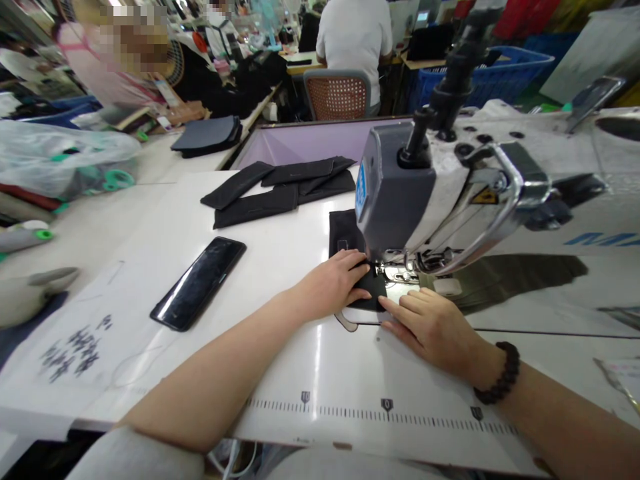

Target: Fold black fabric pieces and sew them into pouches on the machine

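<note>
A piece of black fabric (370, 295) lies at the needle area of a sewing machine (400, 193), part of it under the machine head. My left hand (336, 283) rests on the fabric's left side, fingers stretched out and pressing it down flat. On the right, my right hand (430, 327) touches the fabric's near right edge with an extended index finger, its other fingers loosely bent. A dark braided bracelet (501, 373) circles my right wrist. Beyond that hand, olive-green fabric (520, 280) lies under the machine arm.
Several folded black fabric pieces (280, 187) lie behind my left hand. A black phone (200, 283) rests on the white table (280, 400), whose front edge carries a printed ruler. Farther back are a plastic bag (65, 160), a blue crate (520, 73) and a seated person (355, 40).
</note>
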{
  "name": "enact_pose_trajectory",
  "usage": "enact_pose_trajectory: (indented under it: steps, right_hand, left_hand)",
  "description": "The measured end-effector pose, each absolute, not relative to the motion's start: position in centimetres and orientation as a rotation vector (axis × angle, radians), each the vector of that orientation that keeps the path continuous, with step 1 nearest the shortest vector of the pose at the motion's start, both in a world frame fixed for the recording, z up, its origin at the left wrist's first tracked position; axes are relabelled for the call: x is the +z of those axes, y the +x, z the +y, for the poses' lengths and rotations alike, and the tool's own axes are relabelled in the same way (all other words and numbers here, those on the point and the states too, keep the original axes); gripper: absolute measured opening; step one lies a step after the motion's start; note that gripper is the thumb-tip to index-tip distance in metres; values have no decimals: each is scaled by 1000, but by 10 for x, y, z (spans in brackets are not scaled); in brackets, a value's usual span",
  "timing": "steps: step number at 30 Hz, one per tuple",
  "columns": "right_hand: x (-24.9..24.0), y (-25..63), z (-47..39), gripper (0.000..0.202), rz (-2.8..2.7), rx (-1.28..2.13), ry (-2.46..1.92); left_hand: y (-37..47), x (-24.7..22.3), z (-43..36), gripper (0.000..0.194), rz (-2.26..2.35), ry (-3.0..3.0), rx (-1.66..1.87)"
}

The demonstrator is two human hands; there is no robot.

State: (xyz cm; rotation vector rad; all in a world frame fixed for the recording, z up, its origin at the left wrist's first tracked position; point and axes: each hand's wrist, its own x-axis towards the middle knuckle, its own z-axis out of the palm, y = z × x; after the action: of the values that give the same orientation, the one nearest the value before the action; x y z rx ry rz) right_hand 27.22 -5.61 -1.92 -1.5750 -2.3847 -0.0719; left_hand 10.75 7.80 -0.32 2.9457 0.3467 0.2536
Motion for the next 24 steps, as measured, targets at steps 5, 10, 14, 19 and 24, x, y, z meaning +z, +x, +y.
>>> enact_pose_trajectory:
  steps: [5,10,14,19,24]
  right_hand:
    - [-20,272,-57,32,-2378,-56,-1585]
    - [-19,272,-56,32,-2376,-31,-1596]
    - [-18,272,-56,33,-2362,-42,-1589]
    - [-16,273,-58,31,-2397,-48,-1477]
    - [-17,273,-57,33,-2383,-51,-1548]
  left_hand:
    - [108,-3,78,40,338,2947,247]
    - [110,-6,80,41,336,2951,248]
    - [109,-3,78,37,336,2998,244]
    - [103,5,59,23,25,2991,125]
    - [100,5,52,25,24,2989,121]
